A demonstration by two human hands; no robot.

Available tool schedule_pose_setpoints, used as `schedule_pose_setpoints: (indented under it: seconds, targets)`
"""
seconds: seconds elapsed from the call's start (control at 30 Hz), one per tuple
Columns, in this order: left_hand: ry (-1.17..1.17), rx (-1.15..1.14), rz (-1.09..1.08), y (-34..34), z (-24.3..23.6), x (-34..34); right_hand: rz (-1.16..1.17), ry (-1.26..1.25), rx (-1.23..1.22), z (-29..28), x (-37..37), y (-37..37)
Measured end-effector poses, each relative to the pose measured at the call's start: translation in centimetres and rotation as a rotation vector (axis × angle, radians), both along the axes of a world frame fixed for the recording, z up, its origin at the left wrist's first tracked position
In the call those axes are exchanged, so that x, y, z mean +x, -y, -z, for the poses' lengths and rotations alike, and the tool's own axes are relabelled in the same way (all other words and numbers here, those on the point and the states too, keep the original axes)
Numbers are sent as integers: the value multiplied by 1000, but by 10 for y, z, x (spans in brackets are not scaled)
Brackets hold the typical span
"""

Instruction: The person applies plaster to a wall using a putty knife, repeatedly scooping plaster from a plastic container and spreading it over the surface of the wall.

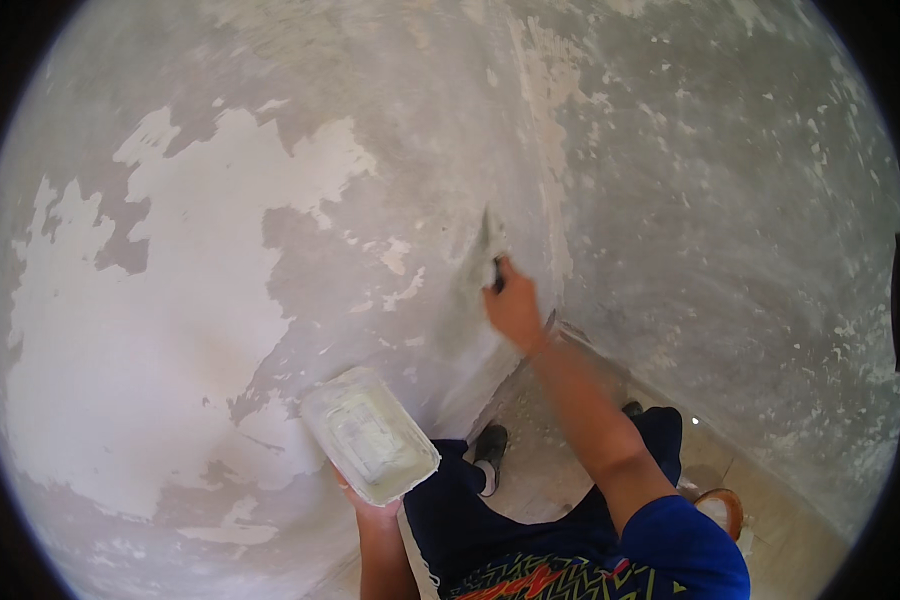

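My right hand (513,305) grips the dark handle of a putty knife (497,272), its thin blade held at the grey, patchily filled wall (170,330) just left of the inside corner. My left hand (368,505) is under a white plastic tray (370,435) smeared with pale filler, holding it low in front of the left wall; most of those fingers are hidden behind the tray.
A second mottled grey wall (730,220) meets the first at a corner. Below are a dusty tiled floor (775,510), my shoe (491,448) close to the wall's foot, and a round orange-brown rimmed container (733,515) at the lower right, partly behind my arm.
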State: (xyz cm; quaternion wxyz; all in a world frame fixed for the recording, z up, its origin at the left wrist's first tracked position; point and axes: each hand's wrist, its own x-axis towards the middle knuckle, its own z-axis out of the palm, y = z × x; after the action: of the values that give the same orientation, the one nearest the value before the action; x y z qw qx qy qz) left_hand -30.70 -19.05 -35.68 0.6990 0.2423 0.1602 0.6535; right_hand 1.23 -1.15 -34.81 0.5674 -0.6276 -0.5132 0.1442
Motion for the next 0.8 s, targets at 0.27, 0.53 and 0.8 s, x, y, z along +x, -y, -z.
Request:
schedule_pose_setpoints:
  seconds: [0.27, 0.53, 0.8]
  targets:
    - [52, 12, 20, -5, 8, -1, -346, 199, -111, 69, -21, 96]
    - [38, 1, 18, -2, 1, -6, -340, 67, 259, -74, 14, 64]
    - [43, 62, -23, 3, 3, -21, -16, 310, 111, 7, -83, 19]
